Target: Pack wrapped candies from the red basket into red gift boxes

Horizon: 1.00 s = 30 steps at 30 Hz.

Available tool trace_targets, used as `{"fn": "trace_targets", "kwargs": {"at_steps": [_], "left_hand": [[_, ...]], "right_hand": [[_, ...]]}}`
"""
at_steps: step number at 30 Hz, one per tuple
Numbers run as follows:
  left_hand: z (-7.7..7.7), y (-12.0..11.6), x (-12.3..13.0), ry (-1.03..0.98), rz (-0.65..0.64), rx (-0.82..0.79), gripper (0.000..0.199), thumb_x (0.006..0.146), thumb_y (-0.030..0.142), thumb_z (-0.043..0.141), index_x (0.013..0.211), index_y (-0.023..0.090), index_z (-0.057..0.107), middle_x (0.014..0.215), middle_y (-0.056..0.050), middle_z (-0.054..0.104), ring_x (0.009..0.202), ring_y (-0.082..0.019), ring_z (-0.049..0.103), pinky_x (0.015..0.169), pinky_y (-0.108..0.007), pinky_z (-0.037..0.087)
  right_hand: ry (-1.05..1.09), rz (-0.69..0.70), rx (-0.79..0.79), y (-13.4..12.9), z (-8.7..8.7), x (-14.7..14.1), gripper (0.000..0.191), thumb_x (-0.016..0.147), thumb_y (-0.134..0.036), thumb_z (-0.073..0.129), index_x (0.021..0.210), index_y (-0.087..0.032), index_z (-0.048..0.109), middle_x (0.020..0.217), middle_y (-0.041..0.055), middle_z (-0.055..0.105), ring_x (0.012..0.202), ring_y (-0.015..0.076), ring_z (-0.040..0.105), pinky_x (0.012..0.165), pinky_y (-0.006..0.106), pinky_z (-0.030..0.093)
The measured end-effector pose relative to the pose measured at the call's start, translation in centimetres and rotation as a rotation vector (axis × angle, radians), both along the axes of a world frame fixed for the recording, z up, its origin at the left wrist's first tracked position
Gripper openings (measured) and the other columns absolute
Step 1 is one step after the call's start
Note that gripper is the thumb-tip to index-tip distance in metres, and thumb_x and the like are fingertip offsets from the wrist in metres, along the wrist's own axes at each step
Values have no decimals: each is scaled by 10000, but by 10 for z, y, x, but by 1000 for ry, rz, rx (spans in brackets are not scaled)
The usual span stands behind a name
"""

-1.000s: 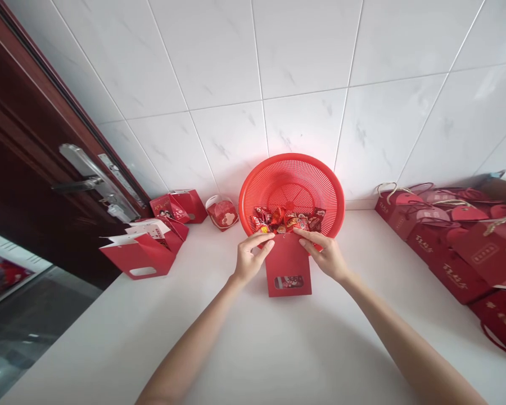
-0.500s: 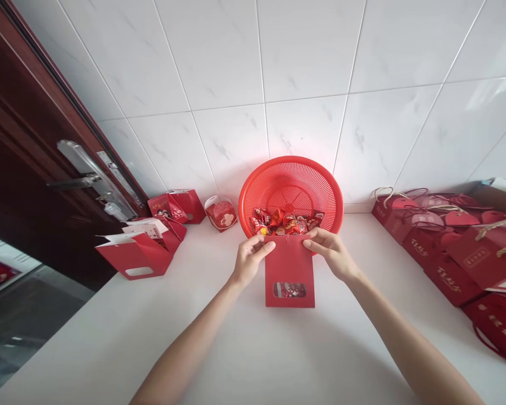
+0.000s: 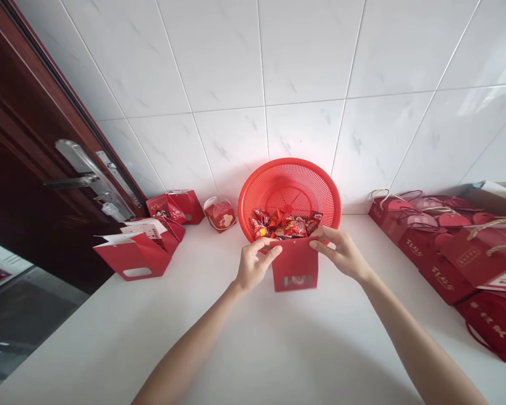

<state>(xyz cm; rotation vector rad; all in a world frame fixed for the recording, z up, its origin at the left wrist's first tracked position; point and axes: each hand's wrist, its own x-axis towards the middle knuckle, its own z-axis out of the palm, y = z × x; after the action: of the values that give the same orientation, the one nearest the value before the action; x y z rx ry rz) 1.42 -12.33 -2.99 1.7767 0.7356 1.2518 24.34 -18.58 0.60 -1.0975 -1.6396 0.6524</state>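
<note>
A red paper box (image 3: 296,261) with a small clear window near its bottom is held at its top edge by both hands. My left hand (image 3: 256,261) pinches the top left corner, thumb on the front face. At the top right corner, my right hand (image 3: 339,251) grips with its thumb in front. Just behind the box, a red plastic basket (image 3: 295,174) leans against the wall, with red-wrapped candies (image 3: 293,226) in its lower part. The box's top edge overlaps the basket's near rim.
Several red boxes (image 3: 137,256) stand at the left beside a dark door (image 3: 37,140). A small red box (image 3: 220,214) sits left of the basket. Many red gift boxes with rope handles (image 3: 441,275) line the right side of the white table (image 3: 236,360).
The box's lower end has swung away from me, so its front looks shorter. Both hands and the box have shifted slightly right.
</note>
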Motion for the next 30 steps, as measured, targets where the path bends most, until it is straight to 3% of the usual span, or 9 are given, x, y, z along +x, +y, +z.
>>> {"fn": "trace_targets", "kwargs": {"at_steps": [14,22,26,30], "left_hand": [[25,-10,-9,16,98,274,177,865,363,715,835,193,756,731,-7,732,656,-151,648,639,-246,512],[17,-10,-5,-29,21,126,216,882,375,702,863,165,751,783,-29,743,707,-160,667,651,-247,519],[8,-17,1,3,-50,170,161,888,320,698,898,164,740,840,-44,751,769,-171,681,735,-272,534],[-2,-21,6,-95,-3,267,276,858,290,705,1111,187,668,1039,-71,705,954,-204,661,857,-326,530]], "right_hand": [[-59,-145,159,-21,15,-12,158,936,-360,630,872,-245,718,814,26,738,758,209,674,688,304,535],[-141,-62,86,-17,17,-8,207,956,-395,595,989,-220,701,942,52,743,856,212,684,742,309,562],[-294,80,0,-19,17,1,203,953,-360,600,1023,-241,748,965,40,769,810,199,699,713,302,563],[-302,36,2,-20,20,14,215,935,-371,617,1002,-239,773,970,43,786,829,215,718,733,314,572]]}}
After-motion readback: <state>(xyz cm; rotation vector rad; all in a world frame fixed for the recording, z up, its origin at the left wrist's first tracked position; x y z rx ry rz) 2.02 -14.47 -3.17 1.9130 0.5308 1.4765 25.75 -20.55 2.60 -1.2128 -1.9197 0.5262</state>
